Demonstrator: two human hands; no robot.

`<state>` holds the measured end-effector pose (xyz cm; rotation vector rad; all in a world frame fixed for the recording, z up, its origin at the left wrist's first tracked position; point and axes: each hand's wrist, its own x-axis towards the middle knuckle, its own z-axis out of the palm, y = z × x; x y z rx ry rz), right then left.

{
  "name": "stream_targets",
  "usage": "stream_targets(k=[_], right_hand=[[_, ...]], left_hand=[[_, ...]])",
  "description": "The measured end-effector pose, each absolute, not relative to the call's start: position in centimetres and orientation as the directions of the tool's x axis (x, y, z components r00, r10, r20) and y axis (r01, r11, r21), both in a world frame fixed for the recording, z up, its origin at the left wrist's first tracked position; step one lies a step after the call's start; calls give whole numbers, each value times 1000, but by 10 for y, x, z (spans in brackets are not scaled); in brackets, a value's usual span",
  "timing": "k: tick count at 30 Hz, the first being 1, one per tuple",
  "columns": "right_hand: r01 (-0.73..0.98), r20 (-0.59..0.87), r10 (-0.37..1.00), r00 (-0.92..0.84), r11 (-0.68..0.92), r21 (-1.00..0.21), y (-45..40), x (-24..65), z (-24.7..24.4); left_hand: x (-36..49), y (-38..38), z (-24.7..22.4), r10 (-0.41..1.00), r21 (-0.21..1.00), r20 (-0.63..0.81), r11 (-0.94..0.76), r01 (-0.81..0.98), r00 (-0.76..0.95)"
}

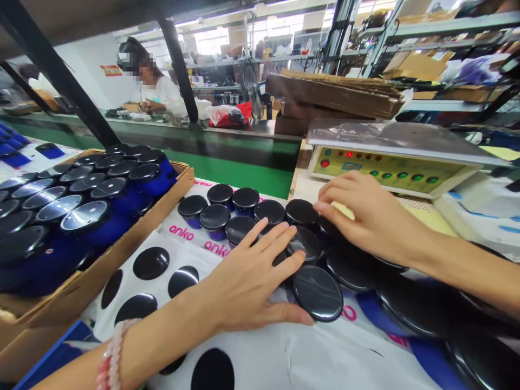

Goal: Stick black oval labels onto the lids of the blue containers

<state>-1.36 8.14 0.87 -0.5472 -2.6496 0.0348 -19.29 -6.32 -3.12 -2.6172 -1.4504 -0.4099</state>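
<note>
A: Report the largest items first.

B: I see a cardboard box (pixel 170 203) at left, packed with blue jars under glossy round black lids. White printed sheets (pixel 260 352) with black discs cover the bench.

A: And the hands?

B: My left hand (pixel 247 281) lies flat, fingers spread wide, on the loose jar cluster (pixel 244 214) at centre. My right hand (pixel 365 216) rests fingers together on neighbouring lids, gripping nothing.

a cardboard box (pixel 170 203) of blue jars at left; a control panel (pixel 385 170) behind; stacked cardboard (pixel 333 95) beyond
</note>
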Motion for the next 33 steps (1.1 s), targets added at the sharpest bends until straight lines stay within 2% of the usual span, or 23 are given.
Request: stream_targets(k=[3, 4, 6, 8, 9, 10, 12, 15, 17, 21, 23, 29, 30, 33], right_hand=[[330, 469, 431, -771, 900, -284, 58, -11, 25], [279, 450, 413, -792, 900, -334, 43, -11, 27], [190, 317, 347, -883, 881, -434, 8, -16, 24], [162, 91, 243, -966, 838, -521, -27, -25, 15], [170, -21, 189, -982, 824, -541, -41, -31, 9], [170, -104, 135, -985, 822, -544, -53, -38, 2], [129, -164, 48, -985, 838, -530, -70, -52, -12], [38, -104, -16, -994, 869, -493, -79, -67, -30], [32, -78, -6, -997, 879, -475, -79, -71, -33], [22, -52, -1, -999, 897, -442, -77, -72, -22], [-20, -40, -41, -998, 902, -431, -76, -73, -15], [-148, 5, -151, -988, 961, -233, -70, -74, -20], [-165, -8, -174, -985, 946, -277, -68, -72, -22], [-135, 20, -148, -989, 828, -544, -49, -60, -17]], left_hand=[[-210, -93, -16, 826, 100, 403, -468, 878, 394], [-218, -106, -12, 865, 162, 381, -410, 898, 326], [-233, -131, -10, 971, 294, 176, -211, 932, 164], [-245, -150, -14, 994, 343, -108, 13, 939, 26], [-249, -157, -17, 979, 350, -204, 98, 932, -26], [-251, -162, -21, 964, 360, -257, 160, 919, -67], [-253, -165, -27, 949, 406, -299, 226, 886, -105], [-253, -164, -32, 944, 448, -309, 254, 857, -118], [-252, -163, -33, 941, 444, -317, 260, 857, -121], [-251, -162, -32, 927, 441, -354, 285, 851, -127], [-251, -161, -32, 923, 441, -363, 288, 850, -124], [-248, -158, -38, 913, 399, -386, 293, 869, -131], [-248, -158, -38, 909, 376, -394, 294, 879, -136], [-250, -150, -29, 890, 260, -437, 262, 929, -128]])
